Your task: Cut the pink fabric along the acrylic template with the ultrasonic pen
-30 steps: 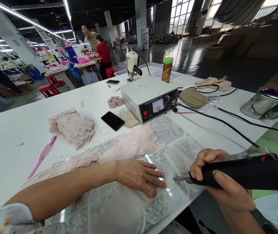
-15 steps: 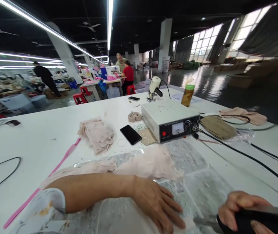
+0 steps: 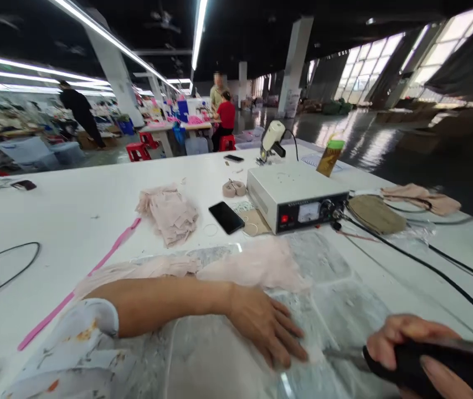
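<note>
My left hand (image 3: 267,327) lies palm down with its fingers stretched out, pressing pale pink fabric (image 3: 203,354) against a grey marbled sheet (image 3: 336,316). Wrapped in my right hand (image 3: 411,349) is a black-handled tool (image 3: 419,366) with a narrow metal tip. That tip points left and sits close to my left fingertips, beside a small light patch of fabric. Whether it touches the cloth I cannot tell. Beyond my left forearm, more pale pink pieces (image 3: 257,263) lie spread on the sheet.
Behind the sheet stands a metal control box (image 3: 311,194) with black cables running right. Near it are a phone (image 3: 226,217), a stack of pink cloth (image 3: 168,213), rolled straps (image 3: 234,188), a bottle (image 3: 330,158) and brown pads (image 3: 375,213). A pink strip (image 3: 82,282) lies left. Co-workers are far off.
The camera view has tipped, so the scene sits higher. My left hand and the tool tip have both shifted slightly away from me and leftward over the sheet.
</note>
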Tool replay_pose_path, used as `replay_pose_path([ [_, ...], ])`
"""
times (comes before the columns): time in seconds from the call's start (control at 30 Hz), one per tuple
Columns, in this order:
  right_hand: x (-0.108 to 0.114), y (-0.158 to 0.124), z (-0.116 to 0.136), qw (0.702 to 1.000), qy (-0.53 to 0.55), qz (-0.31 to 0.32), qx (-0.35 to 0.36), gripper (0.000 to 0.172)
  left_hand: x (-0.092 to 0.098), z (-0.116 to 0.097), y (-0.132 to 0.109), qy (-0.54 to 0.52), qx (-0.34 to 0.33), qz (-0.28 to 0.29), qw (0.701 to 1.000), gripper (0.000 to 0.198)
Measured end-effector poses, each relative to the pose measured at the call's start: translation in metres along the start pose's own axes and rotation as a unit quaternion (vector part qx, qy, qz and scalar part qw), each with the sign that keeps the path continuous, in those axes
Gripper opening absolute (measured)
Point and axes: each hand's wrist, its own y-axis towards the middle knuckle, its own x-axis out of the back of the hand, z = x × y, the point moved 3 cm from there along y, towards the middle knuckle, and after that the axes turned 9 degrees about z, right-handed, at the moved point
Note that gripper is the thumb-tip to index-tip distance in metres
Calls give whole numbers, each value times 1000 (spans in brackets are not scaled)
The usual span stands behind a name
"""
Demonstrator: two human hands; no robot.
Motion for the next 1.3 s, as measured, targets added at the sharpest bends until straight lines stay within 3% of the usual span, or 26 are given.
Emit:
replay_pose_path([
  [0.17,-30,11,23,1000,-11,-19,2,15,3,9,-2,-90,-10,-53,995,12],
  [0.27,-31,11,23,1000,-19,-16,0,14,3,9,-3,-102,-25,-58,993,12],
  [0.57,-28,4,28,998,-43,-44,-9,16,3,6,1,-122,21,21,992,12],
  [0.7,-32,-1,31,997,-49,-52,-22,17,3,8,1,-177,36,-13,984,16],
  [0.87,-44,-12,32,998,-22,-36,-55,18,1,9,0,-180,-2,-40,983,17],
  [1.07,-50,-23,30,994,-37,-33,-93,18,0,11,-1,-192,5,-81,978,17],
  [1.3,-49,-27,25,994,-20,-28,-102,16,0,9,0,-144,-36,-65,987,15],
])
